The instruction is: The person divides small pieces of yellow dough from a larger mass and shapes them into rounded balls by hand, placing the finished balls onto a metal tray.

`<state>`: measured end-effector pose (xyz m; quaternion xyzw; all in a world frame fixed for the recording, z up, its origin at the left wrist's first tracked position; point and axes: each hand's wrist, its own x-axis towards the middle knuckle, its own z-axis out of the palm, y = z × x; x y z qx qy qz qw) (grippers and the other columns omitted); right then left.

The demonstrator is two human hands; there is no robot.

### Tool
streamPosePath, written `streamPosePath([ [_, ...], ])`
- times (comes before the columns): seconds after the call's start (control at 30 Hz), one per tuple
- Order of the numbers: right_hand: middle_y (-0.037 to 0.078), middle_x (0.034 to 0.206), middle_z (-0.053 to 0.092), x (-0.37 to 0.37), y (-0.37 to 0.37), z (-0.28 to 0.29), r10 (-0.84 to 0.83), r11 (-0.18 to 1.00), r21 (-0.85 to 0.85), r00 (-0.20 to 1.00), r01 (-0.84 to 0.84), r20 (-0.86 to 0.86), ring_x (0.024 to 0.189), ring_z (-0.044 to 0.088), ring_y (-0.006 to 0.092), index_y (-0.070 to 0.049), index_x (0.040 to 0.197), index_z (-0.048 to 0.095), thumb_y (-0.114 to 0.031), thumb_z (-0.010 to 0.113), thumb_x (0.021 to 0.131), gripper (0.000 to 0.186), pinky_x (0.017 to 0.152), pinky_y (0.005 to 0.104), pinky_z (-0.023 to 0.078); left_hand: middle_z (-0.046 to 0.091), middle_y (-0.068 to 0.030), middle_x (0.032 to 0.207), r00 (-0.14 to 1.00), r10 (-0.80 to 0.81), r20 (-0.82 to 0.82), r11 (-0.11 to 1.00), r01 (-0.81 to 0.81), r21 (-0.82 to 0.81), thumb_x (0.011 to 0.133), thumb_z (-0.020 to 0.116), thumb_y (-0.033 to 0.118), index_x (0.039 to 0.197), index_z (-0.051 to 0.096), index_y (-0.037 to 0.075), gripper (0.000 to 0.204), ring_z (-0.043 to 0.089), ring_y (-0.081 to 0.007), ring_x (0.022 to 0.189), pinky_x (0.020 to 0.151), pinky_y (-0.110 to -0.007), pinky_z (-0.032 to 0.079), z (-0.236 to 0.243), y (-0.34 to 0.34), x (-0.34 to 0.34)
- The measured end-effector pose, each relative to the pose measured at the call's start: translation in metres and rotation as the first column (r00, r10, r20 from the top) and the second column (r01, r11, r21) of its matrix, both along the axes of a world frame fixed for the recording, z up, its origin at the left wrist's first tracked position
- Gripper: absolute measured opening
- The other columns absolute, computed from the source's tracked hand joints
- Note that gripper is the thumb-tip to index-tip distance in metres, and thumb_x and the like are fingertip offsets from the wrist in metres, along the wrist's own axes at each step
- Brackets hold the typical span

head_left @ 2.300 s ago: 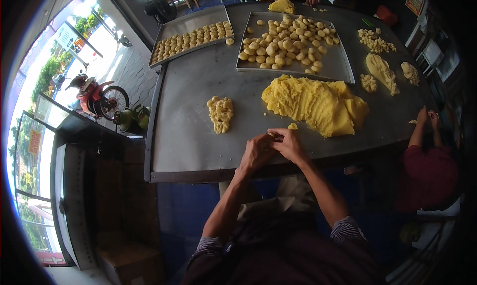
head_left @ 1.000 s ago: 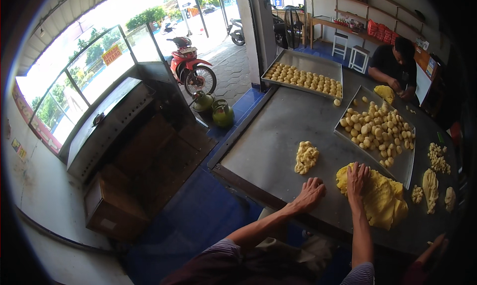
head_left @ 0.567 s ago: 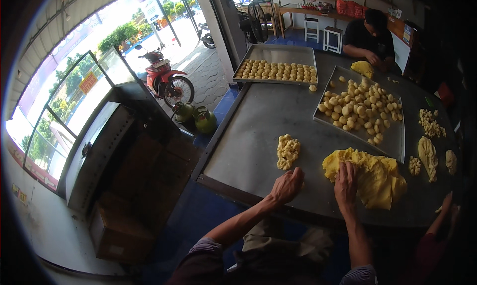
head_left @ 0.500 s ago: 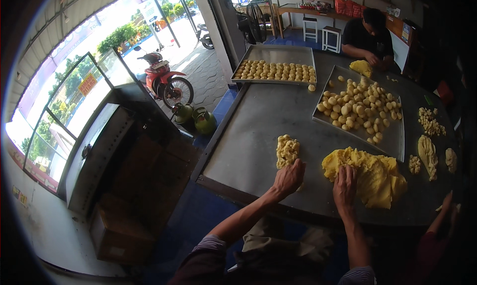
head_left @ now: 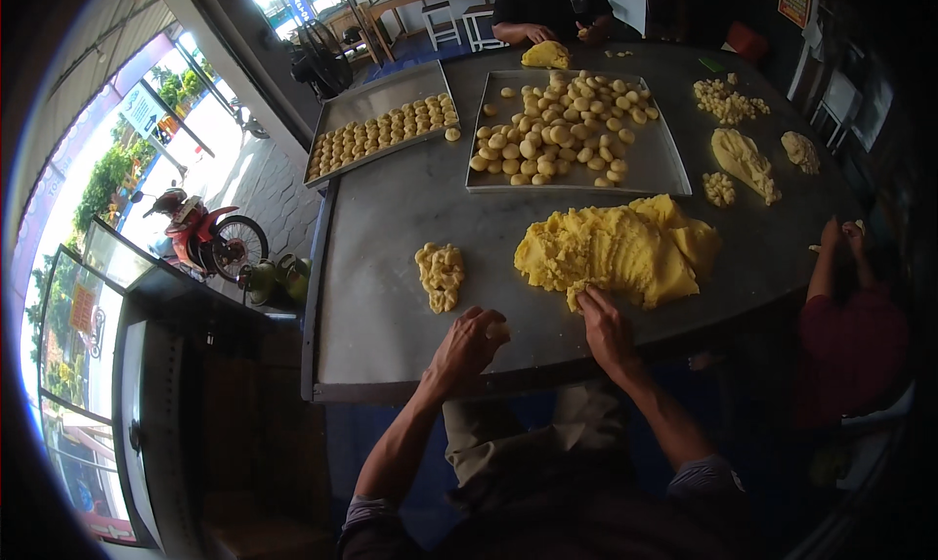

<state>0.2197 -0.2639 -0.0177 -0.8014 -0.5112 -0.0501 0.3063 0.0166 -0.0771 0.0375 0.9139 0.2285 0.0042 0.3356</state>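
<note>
My left hand (head_left: 461, 349) is curled above the near part of the metal table, closed around a small pale piece of dough (head_left: 498, 332). Just beyond it lies a clump of pale dough pieces (head_left: 441, 277), apart from the hand. My right hand (head_left: 608, 331) touches the near left edge of a large, soft yellow mass (head_left: 616, 252) that looks like filling or dough. Its fingertips pinch a bit of this yellow mass; the thumb is partly hidden.
A tray (head_left: 674, 174) heaped with dough balls stands beyond the yellow mass, with a second tray (head_left: 327, 120) of rows at left. More dough (head_left: 745, 165) lies at right. Across the table sits a co-worker (head_left: 547, 13); another person's arms (head_left: 829, 262) reach in at right.
The view has swung to the right. My left hand has drawn back from the pale clump with a piece of dough. My right hand has shifted to the yellow mass's near edge.
</note>
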Motion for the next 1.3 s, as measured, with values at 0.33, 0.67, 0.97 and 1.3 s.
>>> streamPosePath([
  [0.33, 0.02, 0.135, 0.054, 0.012, 0.003, 0.019, -0.098, 0.994, -0.059, 0.98, 0.089, -0.173, 0.118, 0.058, 0.0379, 0.0, 0.138, 0.052, -0.009, 0.075, 0.085, 0.059, 0.095, 0.0422, 0.051, 0.059, -0.0194, 0.128, 0.906, 0.29, 0.308, 0.826, -0.4, 0.398, 0.091, 0.059, 0.012, 0.13, 0.057, 0.004, 0.04, 0.06, -0.0345, 0.111, 0.093, -0.045, 0.049, -0.064, 0.141, 0.02],
  [0.67, 0.024, 0.127, 0.057, -0.006, 0.004, 0.021, -0.097, 0.995, -0.012, 0.991, 0.096, -0.097, 0.112, 0.06, 0.0409, 0.001, 0.131, 0.06, -0.008, 0.07, 0.087, 0.046, 0.094, 0.0432, 0.05, 0.07, -0.0186, 0.1, 0.685, 0.606, 0.404, 0.694, -0.704, 0.151, 0.088, 0.069, 0.028, 0.112, 0.065, 0.006, 0.033, 0.067, -0.034, 0.095, 0.083, -0.044, 0.053, -0.071, 0.141, -0.002],
  [0.97, 0.028, 0.122, 0.059, -0.006, 0.008, 0.011, -0.151, 0.989, -0.036, 0.966, 0.147, -0.208, 0.113, 0.059, 0.0416, 0.004, 0.13, 0.059, -0.005, 0.069, 0.085, 0.047, 0.094, 0.0451, 0.05, 0.07, -0.0108, 0.099, 0.339, 0.792, 0.508, 0.609, -0.483, -0.629, 0.099, 0.058, 0.023, 0.117, 0.064, -0.003, 0.032, 0.065, -0.0175, 0.08, 0.071, -0.031, 0.055, -0.069, 0.158, -0.002],
  [1.3, 0.022, 0.123, 0.054, 0.031, 0.009, 0.036, 0.048, 0.934, -0.353, 0.999, -0.045, 0.0, 0.115, 0.054, 0.0378, 0.001, 0.12, 0.067, 0.005, 0.069, 0.078, 0.042, 0.096, 0.0454, 0.047, 0.069, -0.02, 0.084, 0.702, 0.552, 0.449, 0.784, -0.62, 0.005, 0.084, 0.069, 0.023, 0.094, 0.068, -0.004, 0.029, 0.067, -0.0332, 0.081, 0.075, -0.044, 0.053, -0.065, 0.133, -0.01],
])
